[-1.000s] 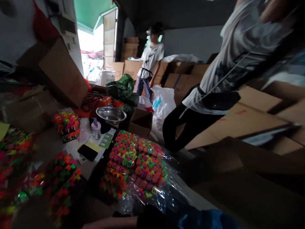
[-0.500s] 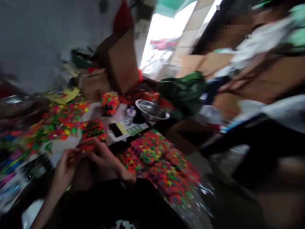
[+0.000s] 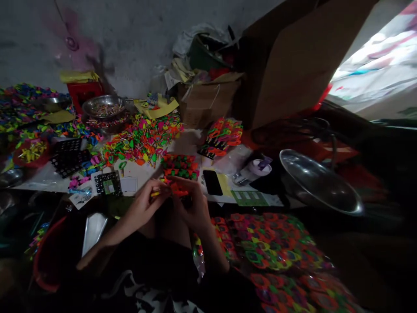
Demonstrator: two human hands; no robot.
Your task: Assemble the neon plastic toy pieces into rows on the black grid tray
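My left hand [image 3: 148,202] and my right hand [image 3: 193,204] are close together in front of my lap, both closed. In my right hand is a bright orange plastic piece [image 3: 177,189]. The fingers of my left hand pinch a small yellow piece [image 3: 156,194], partly hidden by them. Just beyond the hands lies a block of orange and green plastic pieces [image 3: 180,166] in rows. A heap of loose multicoloured plastic pieces [image 3: 138,141] spreads to the left behind it.
A black phone [image 3: 212,182] lies right of the hands, beside a clear bottle [image 3: 249,173]. Farther right tilts a metal bowl [image 3: 321,182]. Bagged colourful pieces [image 3: 273,241] fill the lower right. Cardboard boxes [image 3: 208,102] stand at the back, and a red tub [image 3: 48,261] sits lower left.
My view has swung to the left, so the hands and table now sit nearer the middle. The person at the right is out of view. Both hands stay together.
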